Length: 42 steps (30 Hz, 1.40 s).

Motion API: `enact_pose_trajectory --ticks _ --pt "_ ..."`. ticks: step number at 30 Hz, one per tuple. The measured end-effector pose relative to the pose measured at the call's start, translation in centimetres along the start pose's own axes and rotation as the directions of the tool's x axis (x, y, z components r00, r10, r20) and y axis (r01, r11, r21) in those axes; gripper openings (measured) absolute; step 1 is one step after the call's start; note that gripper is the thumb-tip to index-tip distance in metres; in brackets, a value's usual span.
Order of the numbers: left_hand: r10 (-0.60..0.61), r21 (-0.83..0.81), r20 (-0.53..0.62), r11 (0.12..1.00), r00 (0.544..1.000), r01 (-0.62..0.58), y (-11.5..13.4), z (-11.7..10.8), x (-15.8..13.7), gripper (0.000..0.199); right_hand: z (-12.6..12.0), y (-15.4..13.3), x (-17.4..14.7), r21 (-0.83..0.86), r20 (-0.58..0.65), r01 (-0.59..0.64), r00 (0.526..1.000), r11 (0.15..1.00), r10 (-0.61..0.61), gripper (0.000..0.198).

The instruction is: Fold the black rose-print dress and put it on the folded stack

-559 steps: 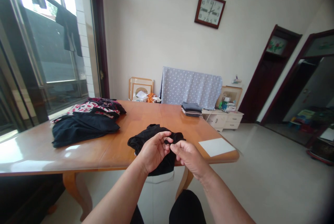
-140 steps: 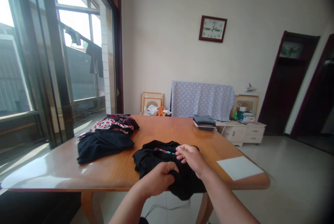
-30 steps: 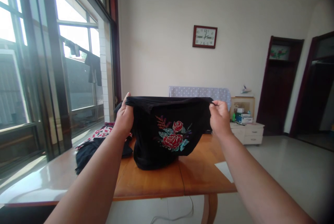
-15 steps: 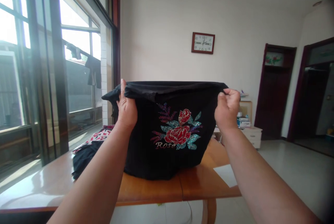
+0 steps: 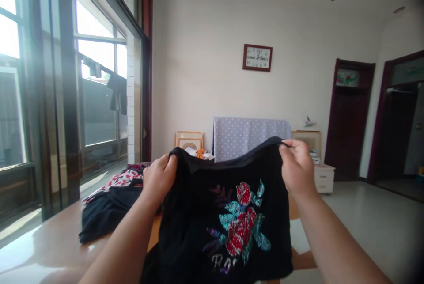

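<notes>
A black garment [image 5: 192, 213], probably a T-shirt, hangs stretched between my two hands in front of me. Its front bears a sparkly red rose design with teal leaves and lettering below, partly lost in a fold. My left hand [image 5: 160, 176] is closed on the upper left corner, thumb toward me. At the upper right corner, my right hand [image 5: 298, 167] pinches the edge between thumb and fingers. The top edge sags between the hands, and the lower part drops past the near side of the table.
On the wooden table [image 5: 49, 240], dark folded clothes [image 5: 109, 206] lie at the left beside a red-and-white patterned cloth [image 5: 124, 179]. A white sheet [image 5: 300, 235] is at the right. Behind stand a dotted cloth cover [image 5: 248, 138], picture frames [image 5: 188, 138] and a white drawer cabinet [image 5: 324, 179].
Both hands have come down with the black garment, and its top edge now dips in the middle. The rose print has dropped and creased, and the dotted cover behind has come into view.
</notes>
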<state>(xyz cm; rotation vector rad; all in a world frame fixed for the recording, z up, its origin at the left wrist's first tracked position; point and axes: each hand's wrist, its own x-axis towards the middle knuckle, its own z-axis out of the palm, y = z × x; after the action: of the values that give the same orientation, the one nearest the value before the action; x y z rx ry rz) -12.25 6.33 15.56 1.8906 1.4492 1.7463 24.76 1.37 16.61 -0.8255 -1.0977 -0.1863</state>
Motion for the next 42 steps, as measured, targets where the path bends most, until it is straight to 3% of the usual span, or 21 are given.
enact_pose_trajectory --ticks 3,5,9,11,13,14,15,18,20,22,26,30,33,36,38,42 --pt "-0.157 -0.077 0.22 0.981 0.963 0.178 -0.9 -0.1 -2.2 0.054 -0.8 0.6 -2.9 0.028 0.051 -0.104 0.993 0.994 0.103 0.031" --pt "-0.264 -0.165 0.358 0.926 0.896 0.338 -1.4 -0.1 -3.4 0.052 -1.1 1.3 -4.1 0.045 0.103 -0.177 0.98 0.983 0.172 0.028" --pt "-0.274 -0.212 0.6 0.851 0.751 0.48 -4.0 0.6 -4.3 0.045 -0.5 3.9 -4.9 0.03 0.215 -0.332 0.923 0.943 0.318 0.02" --pt "-0.293 -0.196 0.642 0.831 0.709 0.521 -6.1 1.7 -3.6 0.044 0.7 6.1 -4.8 -0.041 0.38 -0.442 0.822 0.896 0.423 0.017" --pt "-0.333 -0.181 0.638 0.812 0.694 0.555 -8.2 3.5 -2.0 0.046 2.9 8.9 -4.2 -0.145 0.546 -0.51 0.674 0.848 0.499 0.015" --pt "-0.345 -0.188 0.626 0.803 0.699 0.565 -9.0 4.5 -0.7 0.047 4.4 10.6 -3.7 -0.183 0.6 -0.52 0.613 0.834 0.514 0.015" --pt "-0.348 -0.209 0.6 0.801 0.72 0.561 -9.7 5.6 0.9 0.049 6.2 12.2 -3.1 -0.189 0.619 -0.515 0.598 0.836 0.509 0.016" --pt "-0.302 -0.342 0.386 0.831 0.872 0.439 -10.9 8.8 6.1 0.059 11.5 16.9 -0.9 -0.067 0.539 -0.441 0.739 0.895 0.405 0.031" --pt "-0.296 -0.393 0.267 0.835 0.917 0.384 -11.6 10.4 8.9 0.076 14.1 19.2 0.0 -0.02 0.536 -0.447 0.751 0.894 0.387 0.053" --pt "-0.303 -0.405 0.227 0.835 0.926 0.372 -12.7 11.3 10.0 0.091 15.2 21.0 -0.3 -0.021 0.56 -0.472 0.725 0.882 0.401 0.07" --pt "-0.31 -0.311 0.257 0.87 0.915 0.382 -16.3 10.9 7.6 0.081 13.2 24.5 -4.4 -0.1 0.619 -0.487 0.653 0.868 0.437 0.078" --pt "-0.368 -0.16 0.242 0.897 0.898 0.411 -19.8 9.2 3.2 0.067 9.4 28.1 -10.0 -0.327 0.587 -0.471 0.579 0.82 0.566 0.066" --pt "-0.364 -0.022 0.23 0.925 0.902 0.379 -21.0 8.4 0.7 0.058 7.2 29.5 -12.5 -0.475 0.533 -0.441 0.543 0.761 0.648 0.052" --pt "-0.29 0.136 0.279 0.956 0.916 0.261 -21.0 8.3 -1.4 0.049 6.0 29.9 -13.5 -0.565 0.519 -0.403 0.504 0.72 0.69 0.047" --pt "-0.231 0.232 0.305 0.959 0.924 0.163 -20.6 8.5 -2.6 0.043 5.4 30.1 -13.7 -0.633 0.489 -0.353 0.508 0.689 0.709 0.045" --pt "-0.181 0.409 0.333 0.912 0.925 0.031 -19.0 9.2 -4.8 0.029 4.4 30.6 -13.9 -0.762 0.417 -0.216 0.557 0.61 0.718 0.047"
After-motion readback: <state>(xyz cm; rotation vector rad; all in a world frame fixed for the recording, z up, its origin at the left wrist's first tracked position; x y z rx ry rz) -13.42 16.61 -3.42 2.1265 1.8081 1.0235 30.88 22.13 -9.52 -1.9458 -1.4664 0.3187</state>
